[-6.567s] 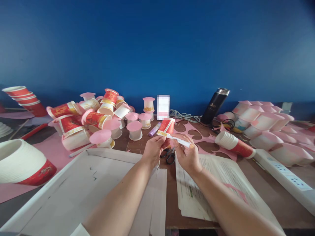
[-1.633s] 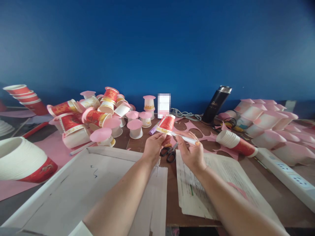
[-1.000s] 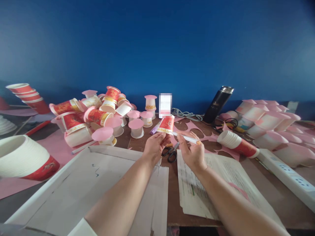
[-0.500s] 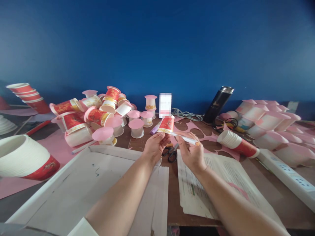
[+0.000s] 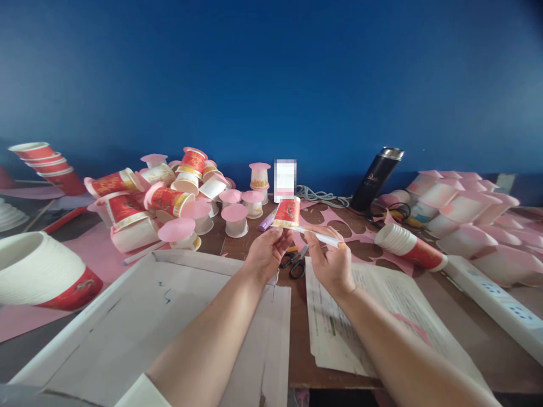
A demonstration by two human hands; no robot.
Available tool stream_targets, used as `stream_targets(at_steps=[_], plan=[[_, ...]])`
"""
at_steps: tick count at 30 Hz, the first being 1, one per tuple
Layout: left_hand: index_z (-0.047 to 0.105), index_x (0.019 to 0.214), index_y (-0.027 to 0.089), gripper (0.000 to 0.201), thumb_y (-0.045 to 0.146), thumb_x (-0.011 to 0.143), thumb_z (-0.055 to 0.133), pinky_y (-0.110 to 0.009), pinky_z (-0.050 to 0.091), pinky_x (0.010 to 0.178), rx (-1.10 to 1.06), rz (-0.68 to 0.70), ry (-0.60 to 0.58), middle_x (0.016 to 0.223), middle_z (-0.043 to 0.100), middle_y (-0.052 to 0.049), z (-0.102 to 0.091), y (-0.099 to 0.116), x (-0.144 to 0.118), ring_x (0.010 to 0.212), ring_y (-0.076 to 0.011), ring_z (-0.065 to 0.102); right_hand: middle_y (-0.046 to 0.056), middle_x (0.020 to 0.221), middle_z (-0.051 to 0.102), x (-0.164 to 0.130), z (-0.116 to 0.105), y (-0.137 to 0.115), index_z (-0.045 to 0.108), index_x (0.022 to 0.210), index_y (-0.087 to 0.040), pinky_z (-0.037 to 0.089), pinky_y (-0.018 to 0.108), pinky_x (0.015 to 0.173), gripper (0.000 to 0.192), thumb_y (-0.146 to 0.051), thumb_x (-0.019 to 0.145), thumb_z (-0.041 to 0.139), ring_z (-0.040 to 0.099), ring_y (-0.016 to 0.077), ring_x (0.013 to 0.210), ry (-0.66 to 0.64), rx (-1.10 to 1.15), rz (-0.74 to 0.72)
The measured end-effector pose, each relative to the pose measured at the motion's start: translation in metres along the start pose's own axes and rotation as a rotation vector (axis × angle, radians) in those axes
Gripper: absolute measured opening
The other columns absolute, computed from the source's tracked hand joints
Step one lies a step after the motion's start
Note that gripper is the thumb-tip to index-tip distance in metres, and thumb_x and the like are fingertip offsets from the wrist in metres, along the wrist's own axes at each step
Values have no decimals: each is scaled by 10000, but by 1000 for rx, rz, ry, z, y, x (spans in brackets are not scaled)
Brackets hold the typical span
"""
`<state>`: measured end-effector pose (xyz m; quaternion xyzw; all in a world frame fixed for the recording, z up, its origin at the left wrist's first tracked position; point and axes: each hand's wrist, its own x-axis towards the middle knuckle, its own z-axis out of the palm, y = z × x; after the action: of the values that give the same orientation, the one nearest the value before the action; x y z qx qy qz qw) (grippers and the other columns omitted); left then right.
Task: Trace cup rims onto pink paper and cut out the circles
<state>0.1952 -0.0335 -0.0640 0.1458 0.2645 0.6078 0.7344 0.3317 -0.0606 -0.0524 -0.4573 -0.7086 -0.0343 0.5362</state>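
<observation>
My left hand (image 5: 268,252) is closed on a red and gold paper cup (image 5: 287,212), held up over the middle of the table. In my right hand (image 5: 333,261), the fingers are wrapped round a slim white tube (image 5: 326,238) that looks like glue. The tube's narrow tip points left and meets, or nearly meets, the cup's lower edge. Beneath and between my hands lies a pair of black-handled scissors (image 5: 297,265). A purple marker-like stick (image 5: 267,221) rests just behind the cup.
Several cups with pink paper discs (image 5: 235,220) stand at left, near a large cup stack (image 5: 51,271). A cardboard sheet (image 5: 139,316) and printed papers (image 5: 360,316) lie in front. At right are a black thermos (image 5: 376,180), another cup stack (image 5: 409,247) and a power strip (image 5: 494,294).
Almost nothing differs. The cup in my left hand has shifted very slightly, and the tube in my right hand stays at its lower edge.
</observation>
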Motion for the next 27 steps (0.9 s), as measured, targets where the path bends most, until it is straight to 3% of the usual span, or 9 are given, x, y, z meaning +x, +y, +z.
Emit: stream_targets(at_steps=[16, 22, 27], plan=[[638, 781, 71, 66, 50, 805, 581, -221, 566, 733, 5, -2, 11, 813, 675, -98, 0, 1, -1, 754, -131, 666, 44, 902, 709, 0, 0, 1, 665, 962, -242, 479, 396, 829, 169, -296, 902, 517, 642, 209, 866, -1, 3, -5], [641, 819, 81, 78, 51, 817, 568, -212, 563, 736, -11, -6, 24, 830, 672, -88, 2, 2, -1, 766, -120, 660, 73, 1021, 693, -3, 1, 5, 638, 1082, -229, 527, 391, 779, 225, -288, 902, 515, 665, 207, 872, 110, 112, 83], [640, 835, 74, 82, 49, 821, 563, -203, 564, 731, -25, -9, 12, 831, 666, -87, 1, 2, 0, 763, -117, 662, 81, 1040, 685, -4, 2, 8, 632, 1101, -223, 541, 389, 765, 236, -279, 897, 526, 672, 211, 877, 105, 136, 102]])
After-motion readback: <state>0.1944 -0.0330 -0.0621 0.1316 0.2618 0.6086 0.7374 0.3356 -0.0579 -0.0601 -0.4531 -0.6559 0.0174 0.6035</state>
